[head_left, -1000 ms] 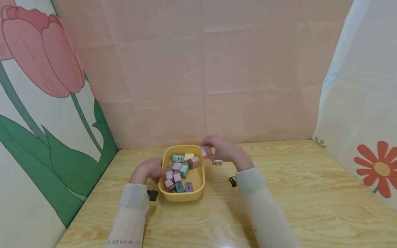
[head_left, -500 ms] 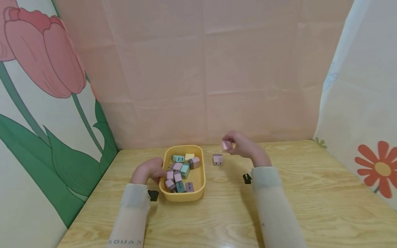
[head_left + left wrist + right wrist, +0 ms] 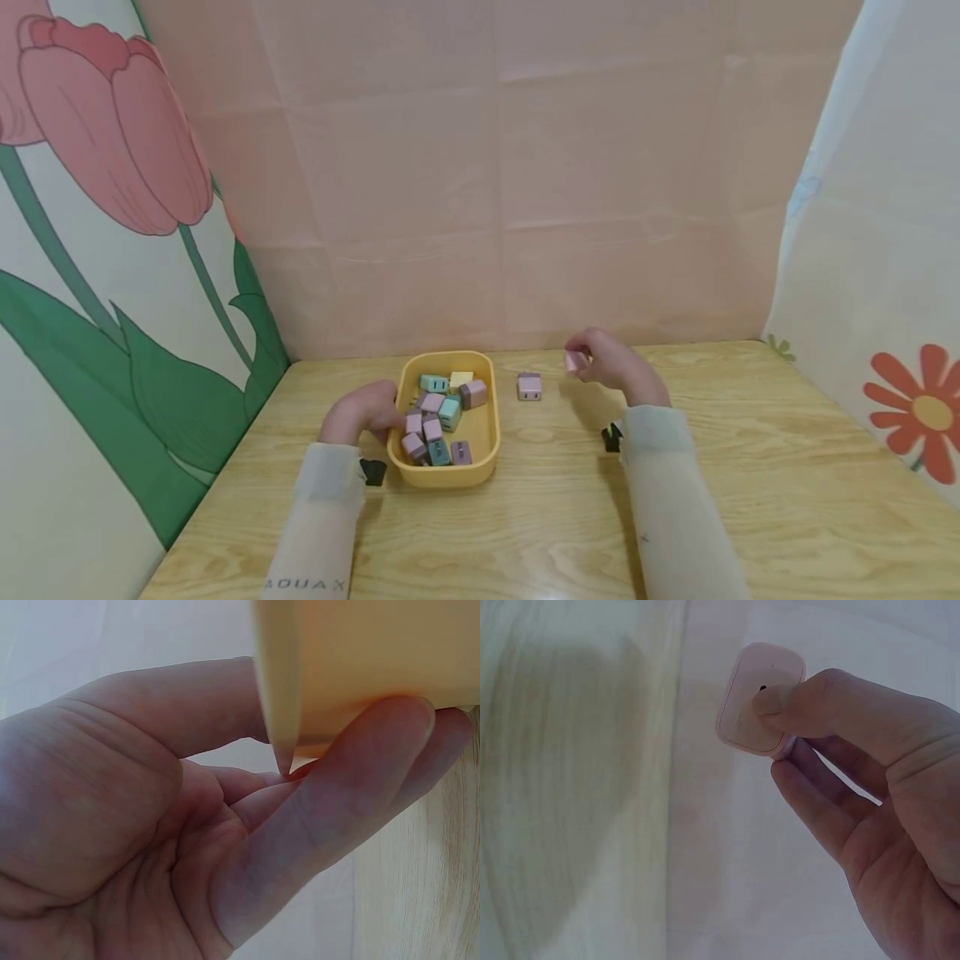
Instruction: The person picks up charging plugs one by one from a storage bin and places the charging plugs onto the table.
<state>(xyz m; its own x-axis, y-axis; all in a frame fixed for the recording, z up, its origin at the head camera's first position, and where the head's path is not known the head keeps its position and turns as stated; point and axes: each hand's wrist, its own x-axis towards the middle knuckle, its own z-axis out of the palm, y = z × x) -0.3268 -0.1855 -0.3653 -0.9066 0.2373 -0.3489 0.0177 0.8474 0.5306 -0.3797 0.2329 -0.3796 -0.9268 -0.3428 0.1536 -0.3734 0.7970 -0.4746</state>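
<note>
In the head view my left hand (image 3: 365,412) holds the left rim of a yellow plastic bin (image 3: 442,477). The left wrist view has the bin's wall (image 3: 375,652) between thumb and fingers. Several pink, purple, teal and yellow plug chargers, such as a teal one (image 3: 450,412), lie jumbled in the bin. My right hand (image 3: 618,364) pinches a pink charger (image 3: 754,697) between thumb and fingers, over the table's back edge area. To its left, a pink and purple charger (image 3: 529,387) sits on the table, its two slots facing forward and prongs toward the back.
The wooden table (image 3: 540,533) meets a pink sheet (image 3: 495,167) hanging at its back. A tulip-printed panel (image 3: 112,150) stands on the left, a flower-printed one (image 3: 907,400) on the right. Black wrist mounts (image 3: 372,472) show under both sleeves.
My right hand has carried the pink charger from beside the bin's right rim rightward past the charger on the table. The left hand keeps its hold on the bin.
</note>
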